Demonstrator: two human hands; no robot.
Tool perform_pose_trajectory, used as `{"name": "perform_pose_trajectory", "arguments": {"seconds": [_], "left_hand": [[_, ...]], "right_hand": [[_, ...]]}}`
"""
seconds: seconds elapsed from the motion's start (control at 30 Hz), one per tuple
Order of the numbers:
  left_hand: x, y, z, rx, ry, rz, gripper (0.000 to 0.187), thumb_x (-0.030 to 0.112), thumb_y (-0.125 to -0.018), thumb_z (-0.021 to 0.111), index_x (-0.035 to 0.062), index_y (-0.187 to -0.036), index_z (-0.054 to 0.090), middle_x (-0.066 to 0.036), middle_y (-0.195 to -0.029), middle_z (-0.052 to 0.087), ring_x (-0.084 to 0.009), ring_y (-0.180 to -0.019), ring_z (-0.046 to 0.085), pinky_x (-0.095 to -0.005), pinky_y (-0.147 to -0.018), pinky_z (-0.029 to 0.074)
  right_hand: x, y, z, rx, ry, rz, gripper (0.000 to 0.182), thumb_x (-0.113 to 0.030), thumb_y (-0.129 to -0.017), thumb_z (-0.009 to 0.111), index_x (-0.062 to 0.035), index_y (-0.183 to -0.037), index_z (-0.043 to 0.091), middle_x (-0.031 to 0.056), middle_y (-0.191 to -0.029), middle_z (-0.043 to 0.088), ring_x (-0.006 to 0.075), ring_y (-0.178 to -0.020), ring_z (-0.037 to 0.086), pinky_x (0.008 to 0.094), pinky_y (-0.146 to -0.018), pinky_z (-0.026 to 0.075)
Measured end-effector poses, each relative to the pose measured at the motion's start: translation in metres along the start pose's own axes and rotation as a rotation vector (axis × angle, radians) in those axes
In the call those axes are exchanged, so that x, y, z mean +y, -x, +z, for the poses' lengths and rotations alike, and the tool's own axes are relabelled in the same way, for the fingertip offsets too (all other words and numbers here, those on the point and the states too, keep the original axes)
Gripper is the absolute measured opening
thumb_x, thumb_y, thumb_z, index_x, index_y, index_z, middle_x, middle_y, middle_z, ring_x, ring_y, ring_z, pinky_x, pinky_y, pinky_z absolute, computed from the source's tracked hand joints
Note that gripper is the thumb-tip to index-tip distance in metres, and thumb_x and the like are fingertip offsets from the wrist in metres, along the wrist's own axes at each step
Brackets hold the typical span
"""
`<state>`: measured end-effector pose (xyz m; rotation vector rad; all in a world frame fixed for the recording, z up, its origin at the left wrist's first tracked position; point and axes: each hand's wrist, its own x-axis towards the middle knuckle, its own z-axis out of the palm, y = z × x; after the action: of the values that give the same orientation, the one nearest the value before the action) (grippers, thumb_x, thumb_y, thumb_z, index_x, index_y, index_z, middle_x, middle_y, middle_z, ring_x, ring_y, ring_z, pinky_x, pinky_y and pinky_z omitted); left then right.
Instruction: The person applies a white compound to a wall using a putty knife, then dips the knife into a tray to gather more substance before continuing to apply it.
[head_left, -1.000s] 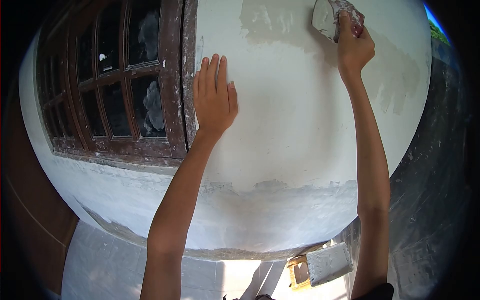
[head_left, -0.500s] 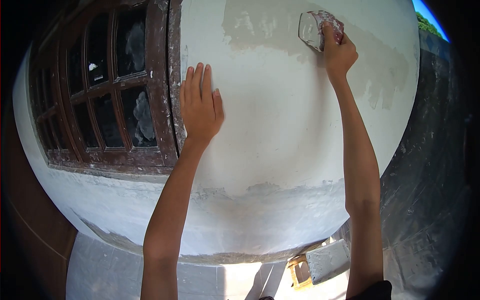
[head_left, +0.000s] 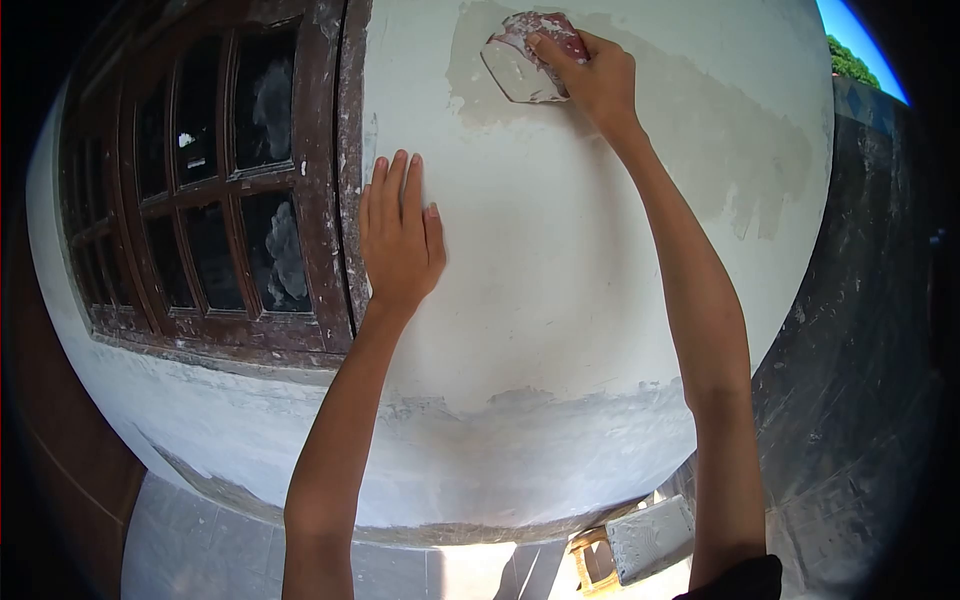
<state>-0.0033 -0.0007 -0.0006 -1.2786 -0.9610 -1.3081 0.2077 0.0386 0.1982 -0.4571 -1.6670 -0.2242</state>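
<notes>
My right hand (head_left: 602, 84) grips a putty knife (head_left: 535, 68) with a wide blade and a reddish handle smeared with white filler. The blade lies against the upper wall (head_left: 510, 270), over a greyish damp-looking patch of putty (head_left: 700, 130). Lower and to the left, my left hand (head_left: 402, 235) rests flat on the wall beside the window frame, fingers stretched upward and thumb apart, holding nothing.
A brown wooden window (head_left: 215, 180) with glass panes fills the left side. Below, a putty-smeared grey board (head_left: 650, 540) rests by a small wooden stool (head_left: 590, 565) on the tiled floor (head_left: 220, 540). A dark wall (head_left: 860, 300) stands at the right.
My right hand has swept the putty knife leftward across the grey patch. My left hand stays on the wall; the view has shifted slightly.
</notes>
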Motion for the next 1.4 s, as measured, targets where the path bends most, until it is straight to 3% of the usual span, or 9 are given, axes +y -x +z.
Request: {"name": "perform_pose_trajectory", "arguments": {"seconds": [0.27,0.37,0.53,0.67,0.77,0.83,1.07,1.27,1.4], "left_hand": [[0.001,0.002,0.0,0.0,-0.012,0.007,0.051,0.009,-0.094,0.047,-0.0022,-0.144,0.046,-0.023,-0.146,0.047,-0.0404,-0.14,0.04,-0.0521,-0.113,0.032],[0.002,0.0,0.001,0.013,-0.012,0.012,0.05,0.009,-0.095,0.047,-0.0025,-0.144,0.046,-0.023,-0.146,0.047,-0.0404,-0.14,0.04,-0.0519,-0.113,0.033],[0.001,0.0,0.0,0.012,-0.004,0.018,0.05,0.011,-0.096,0.046,-0.003,-0.144,0.046,-0.023,-0.146,0.047,-0.041,-0.14,0.04,-0.0526,-0.113,0.032],[0.0,0.0,-0.001,-0.009,-0.019,0.01,0.05,0.011,-0.096,0.045,-0.0032,-0.144,0.046,-0.024,-0.146,0.047,-0.0411,-0.14,0.04,-0.0528,-0.113,0.031],[0.0,-0.001,0.001,-0.001,-0.018,0.015,0.05,0.011,-0.096,0.046,-0.0033,-0.144,0.046,-0.024,-0.147,0.046,-0.0415,-0.14,0.039,-0.0529,-0.113,0.031],[0.002,0.0,-0.001,-0.006,-0.029,0.013,0.05,0.011,-0.096,0.046,-0.0036,-0.144,0.046,-0.024,-0.146,0.046,-0.0417,-0.14,0.039,-0.0529,-0.113,0.031],[0.004,0.0,0.001,-0.001,-0.024,0.007,0.05,0.011,-0.096,0.046,-0.004,-0.144,0.045,-0.024,-0.147,0.046,-0.0415,-0.14,0.039,-0.0526,-0.114,0.031],[0.002,0.001,0.001,-0.006,-0.03,0.003,0.051,0.011,-0.096,0.046,-0.003,-0.144,0.045,-0.023,-0.147,0.046,-0.0416,-0.141,0.038,-0.0529,-0.114,0.031],[0.001,0.001,0.0,-0.003,-0.025,0.012,0.05,0.011,-0.096,0.046,-0.0028,-0.144,0.046,-0.023,-0.147,0.047,-0.0417,-0.14,0.039,-0.0527,-0.113,0.031]], "right_hand": [[0.061,0.031,-0.065,0.714,-0.009,0.26,0.039,-0.037,-0.087,0.074,0.0029,-0.087,0.075,0.0093,-0.076,0.073,0.0155,-0.067,0.067,0.0311,-0.063,0.053],[0.032,0.024,-0.05,0.708,-0.235,0.206,0.037,-0.034,-0.087,0.075,0.0035,-0.088,0.074,0.0082,-0.077,0.073,0.0142,-0.066,0.065,0.0313,-0.063,0.053],[-0.015,0.003,0.02,0.223,-0.231,0.088,0.054,-0.05,-0.085,0.075,0.0026,-0.096,0.074,0.0069,-0.079,0.071,0.0129,-0.073,0.062,0.0307,-0.07,0.051],[-0.009,0.001,0.036,0.215,-0.075,-0.061,0.046,-0.045,-0.086,0.071,0.0009,-0.087,0.074,0.0094,-0.069,0.071,0.0202,-0.062,0.064,0.0365,-0.071,0.052],[0.02,0.003,0.0,0.372,-0.035,0.142,0.048,-0.049,-0.085,0.069,-0.0013,-0.082,0.075,0.009,-0.068,0.071,0.024,-0.066,0.066,0.0353,-0.083,0.049],[0.049,0.006,-0.03,0.516,0.062,0.165,0.046,-0.047,-0.084,0.07,-0.0011,-0.081,0.075,0.0084,-0.068,0.071,0.0219,-0.064,0.067,0.0358,-0.07,0.052],[0.048,0.029,-0.057,0.743,-0.119,0.274,0.041,-0.037,-0.087,0.072,0.0042,-0.088,0.074,0.0113,-0.078,0.073,0.0181,-0.07,0.067,0.0341,-0.072,0.053],[-0.015,0.041,0.019,0.198,-0.238,0.037,0.041,-0.039,-0.088,0.073,0.0015,-0.088,0.072,0.0062,-0.063,0.067,0.0153,-0.057,0.061,0.0325,-0.061,0.049],[0.015,0.036,0.02,0.23,-0.096,-0.024,0.046,-0.044,-0.087,0.072,0.0016,-0.08,0.073,0.0075,-0.058,0.065,0.0154,-0.051,0.058,0.0334,-0.057,0.048]]}}
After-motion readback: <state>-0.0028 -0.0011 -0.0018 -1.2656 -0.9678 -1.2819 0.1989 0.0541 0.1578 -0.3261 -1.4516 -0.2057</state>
